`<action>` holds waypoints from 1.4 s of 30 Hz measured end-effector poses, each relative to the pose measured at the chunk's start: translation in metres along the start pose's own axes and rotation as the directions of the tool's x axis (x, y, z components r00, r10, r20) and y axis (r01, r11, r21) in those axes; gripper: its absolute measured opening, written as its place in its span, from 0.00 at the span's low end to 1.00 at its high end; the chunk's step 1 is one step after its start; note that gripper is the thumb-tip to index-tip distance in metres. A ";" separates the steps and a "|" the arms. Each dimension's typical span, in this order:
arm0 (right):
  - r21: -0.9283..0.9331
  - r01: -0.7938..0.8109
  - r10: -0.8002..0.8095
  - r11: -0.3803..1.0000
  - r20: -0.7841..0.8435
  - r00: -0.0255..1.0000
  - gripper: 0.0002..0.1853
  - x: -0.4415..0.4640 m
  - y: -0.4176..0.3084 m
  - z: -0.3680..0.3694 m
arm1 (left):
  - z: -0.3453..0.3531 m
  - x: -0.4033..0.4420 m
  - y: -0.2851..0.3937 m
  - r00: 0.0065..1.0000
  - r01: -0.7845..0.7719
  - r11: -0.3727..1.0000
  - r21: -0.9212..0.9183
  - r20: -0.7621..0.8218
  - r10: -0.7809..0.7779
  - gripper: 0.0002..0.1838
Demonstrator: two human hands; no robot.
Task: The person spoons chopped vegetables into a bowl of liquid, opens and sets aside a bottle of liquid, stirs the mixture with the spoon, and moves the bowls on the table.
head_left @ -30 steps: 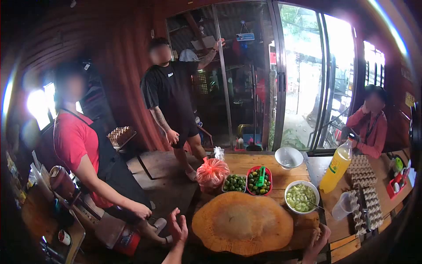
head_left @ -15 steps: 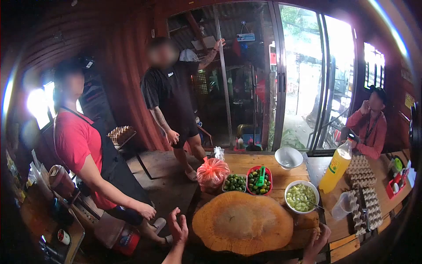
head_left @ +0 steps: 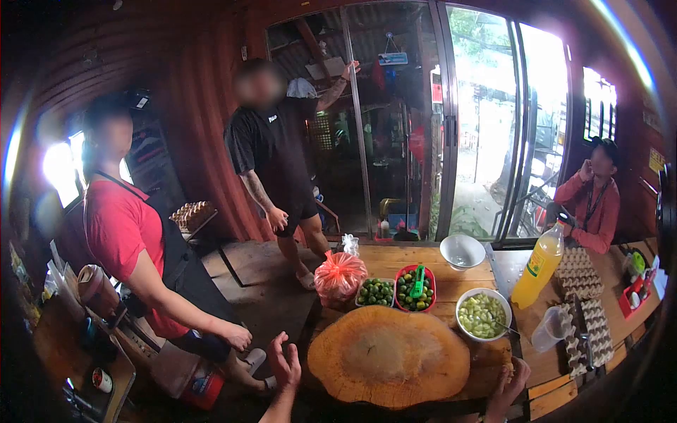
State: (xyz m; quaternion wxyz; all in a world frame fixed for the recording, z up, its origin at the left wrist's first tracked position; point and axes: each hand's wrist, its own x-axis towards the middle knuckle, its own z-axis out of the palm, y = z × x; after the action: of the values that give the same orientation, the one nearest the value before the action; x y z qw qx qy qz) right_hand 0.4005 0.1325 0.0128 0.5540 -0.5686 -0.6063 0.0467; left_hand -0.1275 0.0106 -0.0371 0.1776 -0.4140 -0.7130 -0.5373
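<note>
My left hand (head_left: pixel 285 366) is raised beside the left edge of a thick round wooden board (head_left: pixel 388 357), its fingers apart and holding nothing. At the table's near edge, right of the board, my right hand (head_left: pixel 513 384) has curled fingers around something small and brownish that I cannot make out. A white bowl of pale green pieces in liquid (head_left: pixel 484 315), with a spoon in it, stands beyond that hand. Behind the board are a clear tub of green fruit (head_left: pixel 375 292), a red basket of green fruit (head_left: pixel 415 289) with a green tool on top, and a red plastic bag (head_left: pixel 340 276).
An empty white bowl (head_left: pixel 462 252), a bottle of yellow drink (head_left: pixel 539 266), a clear plastic cup (head_left: pixel 549 330) and egg trays (head_left: pixel 599 331) are on the right. One person in red (head_left: pixel 127 225) stands left, another in black (head_left: pixel 275 148) behind; a third (head_left: pixel 592 204) sits right.
The standing person in red has turned the head, and that person's hand has shifted slightly. The seated person has lifted the head. My hands have stayed nearly still.
</note>
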 end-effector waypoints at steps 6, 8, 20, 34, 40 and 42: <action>0.017 0.009 -0.009 1.000 -0.007 1.000 0.22 -0.001 0.004 0.001 | -0.003 0.001 0.005 1.000 0.005 1.000 0.003 0.021 -0.005 0.26; 0.014 0.003 -0.003 1.000 0.000 1.000 0.21 0.000 0.002 0.000 | -0.004 0.001 0.004 1.000 -0.015 1.000 0.009 0.024 0.015 0.25; 0.046 -0.012 0.013 0.999 -0.020 1.000 0.13 -0.001 0.019 0.004 | 0.002 0.001 -0.003 1.000 0.023 0.997 -0.077 0.009 -0.022 0.20; 0.371 -0.491 0.464 0.788 0.167 0.870 0.28 0.063 0.012 0.024 | 0.009 0.001 -0.033 0.990 0.130 0.963 -0.237 0.078 -0.114 0.27; 0.185 -0.235 0.214 0.954 0.127 0.968 0.16 0.117 0.006 0.066 | 0.010 0.001 -0.036 0.985 0.169 0.951 -0.259 0.074 -0.155 0.27; 0.126 -0.094 0.073 0.988 0.157 0.985 0.12 0.124 -0.006 0.069 | 0.009 0.000 -0.038 0.985 0.170 0.945 -0.281 0.081 -0.153 0.27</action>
State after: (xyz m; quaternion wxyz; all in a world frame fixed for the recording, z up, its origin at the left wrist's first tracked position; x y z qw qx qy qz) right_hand 0.3788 0.2613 0.0673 0.5404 -0.5502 -0.6178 0.1535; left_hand -0.1556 0.0163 -0.0639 0.0505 -0.3911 -0.6641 -0.6352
